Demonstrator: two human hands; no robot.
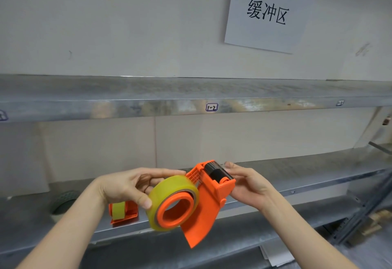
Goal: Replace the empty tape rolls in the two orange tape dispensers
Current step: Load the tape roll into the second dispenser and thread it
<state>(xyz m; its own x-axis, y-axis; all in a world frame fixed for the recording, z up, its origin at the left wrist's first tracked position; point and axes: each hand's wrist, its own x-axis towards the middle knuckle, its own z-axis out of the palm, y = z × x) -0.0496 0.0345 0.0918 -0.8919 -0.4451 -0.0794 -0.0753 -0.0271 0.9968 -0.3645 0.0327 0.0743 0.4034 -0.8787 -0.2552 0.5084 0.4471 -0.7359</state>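
Note:
An orange tape dispenser [209, 201] is held in mid-air in front of the metal shelf. A full yellowish tape roll [169, 186] sits on its orange hub. My left hand [125, 186] grips the roll's rim with thumb and fingers. My right hand [248, 181] holds the dispenser's head by the black roller and cutter end. A second orange tape dispenser [123, 212] with a yellowish roll in it stands on the lower shelf, below my left hand.
A dark ring-shaped object [63, 202] lies on the lower metal shelf [307, 175] at the left. An upper shelf edge [191, 107] carries small labels. A paper sign [267, 12] hangs on the wall. Rack posts and wood pieces stand at the lower right.

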